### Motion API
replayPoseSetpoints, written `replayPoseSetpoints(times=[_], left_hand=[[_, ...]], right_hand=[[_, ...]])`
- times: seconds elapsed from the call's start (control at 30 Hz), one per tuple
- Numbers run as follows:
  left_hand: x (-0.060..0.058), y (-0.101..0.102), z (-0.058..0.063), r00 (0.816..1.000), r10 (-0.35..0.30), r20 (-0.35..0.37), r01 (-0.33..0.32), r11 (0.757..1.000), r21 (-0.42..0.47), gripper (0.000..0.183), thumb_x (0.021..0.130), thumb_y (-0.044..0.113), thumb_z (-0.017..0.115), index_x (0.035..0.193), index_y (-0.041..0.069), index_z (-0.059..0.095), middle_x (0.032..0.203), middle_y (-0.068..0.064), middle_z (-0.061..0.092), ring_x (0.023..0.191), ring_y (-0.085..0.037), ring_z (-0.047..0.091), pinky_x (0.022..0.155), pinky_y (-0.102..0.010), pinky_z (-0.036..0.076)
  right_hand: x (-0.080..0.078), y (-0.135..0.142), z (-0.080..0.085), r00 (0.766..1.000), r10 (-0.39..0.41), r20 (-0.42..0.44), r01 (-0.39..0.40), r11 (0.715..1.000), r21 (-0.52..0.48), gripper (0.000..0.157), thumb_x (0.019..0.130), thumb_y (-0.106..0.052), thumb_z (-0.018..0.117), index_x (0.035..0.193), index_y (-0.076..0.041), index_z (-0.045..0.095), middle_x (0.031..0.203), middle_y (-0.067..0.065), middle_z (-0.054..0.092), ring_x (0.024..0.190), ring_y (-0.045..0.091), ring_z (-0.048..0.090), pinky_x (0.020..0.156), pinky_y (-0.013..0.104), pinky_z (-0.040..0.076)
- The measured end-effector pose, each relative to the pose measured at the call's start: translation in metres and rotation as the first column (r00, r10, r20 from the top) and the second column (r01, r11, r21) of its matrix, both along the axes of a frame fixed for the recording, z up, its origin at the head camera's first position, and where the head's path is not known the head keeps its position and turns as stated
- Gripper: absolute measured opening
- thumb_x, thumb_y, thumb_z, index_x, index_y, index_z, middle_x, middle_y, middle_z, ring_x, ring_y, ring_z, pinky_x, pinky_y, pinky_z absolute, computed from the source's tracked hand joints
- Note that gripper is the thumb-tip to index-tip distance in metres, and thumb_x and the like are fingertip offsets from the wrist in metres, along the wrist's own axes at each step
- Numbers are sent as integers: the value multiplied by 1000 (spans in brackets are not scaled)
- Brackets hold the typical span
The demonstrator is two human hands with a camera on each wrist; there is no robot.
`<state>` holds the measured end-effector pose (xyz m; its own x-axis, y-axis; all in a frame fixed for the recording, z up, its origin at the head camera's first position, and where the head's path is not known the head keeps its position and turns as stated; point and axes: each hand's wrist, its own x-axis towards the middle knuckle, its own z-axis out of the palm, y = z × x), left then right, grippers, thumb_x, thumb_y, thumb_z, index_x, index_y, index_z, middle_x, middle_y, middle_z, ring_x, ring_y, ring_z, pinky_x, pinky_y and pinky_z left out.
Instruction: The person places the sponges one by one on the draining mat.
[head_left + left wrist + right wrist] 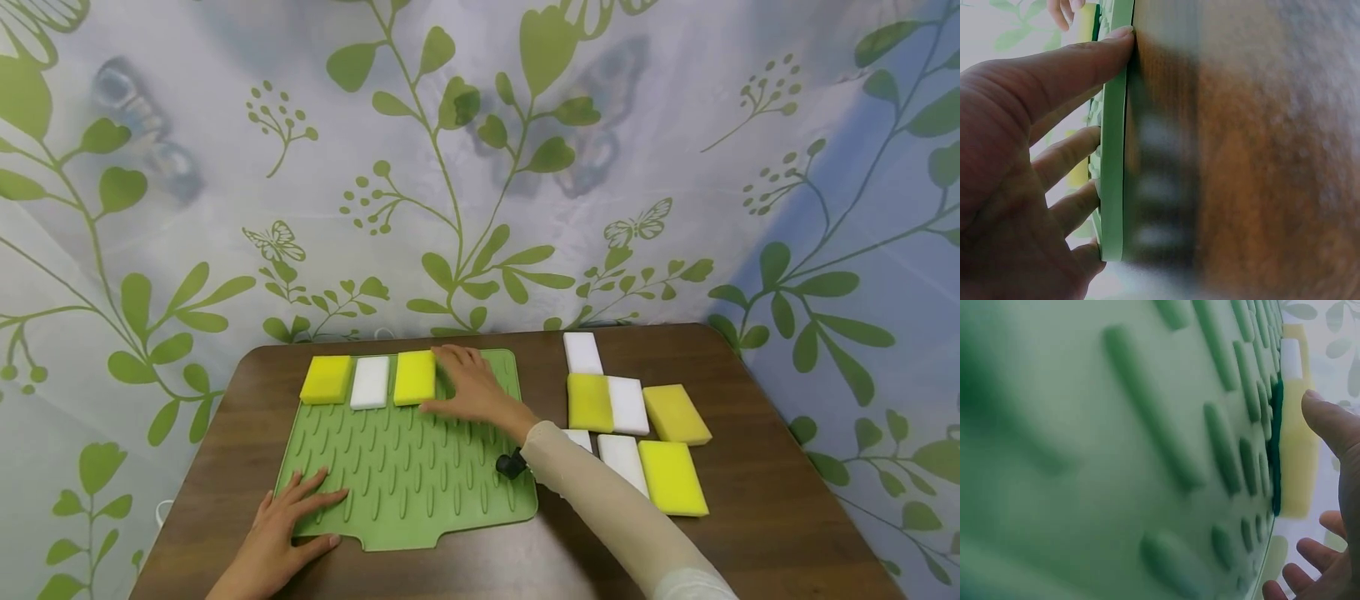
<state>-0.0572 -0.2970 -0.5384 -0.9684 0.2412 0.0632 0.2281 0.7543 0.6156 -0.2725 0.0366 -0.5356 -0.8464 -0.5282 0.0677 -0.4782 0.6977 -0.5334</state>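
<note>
A green ribbed mat lies on the table with a row of blocks along its far edge: a yellow sponge, a white sponge block and another yellow sponge. My right hand is at the right side of that last sponge, fingers spread. In the right wrist view the thumb is near the yellow sponge, which has a dark green underside; whether it touches is unclear. My left hand rests at the mat's near left corner, fingertips on the mat and thumb by its front edge.
Right of the mat, on the brown table, lie several more sponges: yellow ones and white ones. My right forearm hides part of a white block. A leaf-patterned curtain hangs behind the table.
</note>
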Motion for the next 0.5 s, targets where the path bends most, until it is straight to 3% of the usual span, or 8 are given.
replayPoseSetpoints(times=[0.23, 0.5], left_hand=[[0, 0, -1, 1000, -5, -9, 6, 1000, 19, 61, 80, 32, 94, 137, 35, 74, 163, -21, 54, 150, -68, 33, 105, -91, 20], [-1, -1, -2, 1000, -6, 19, 5, 1000, 31, 61, 81, 33, 93, 138, 36, 73, 164, -21, 52, 151, -69, 30, 106, -92, 17]], right_hand=[[-1, 22, 2, 1000, -27, 8, 27, 1000, -14, 103, 91, -65, 79, 171, -22, 31, 175, 7, 33, 160, 40, 29, 126, 68, 31], [-9, 59, 7, 996, -93, 9, 93, 995, 21, 105, 89, -66, 80, 171, -24, 29, 175, 8, 33, 160, 40, 27, 130, 69, 25]])
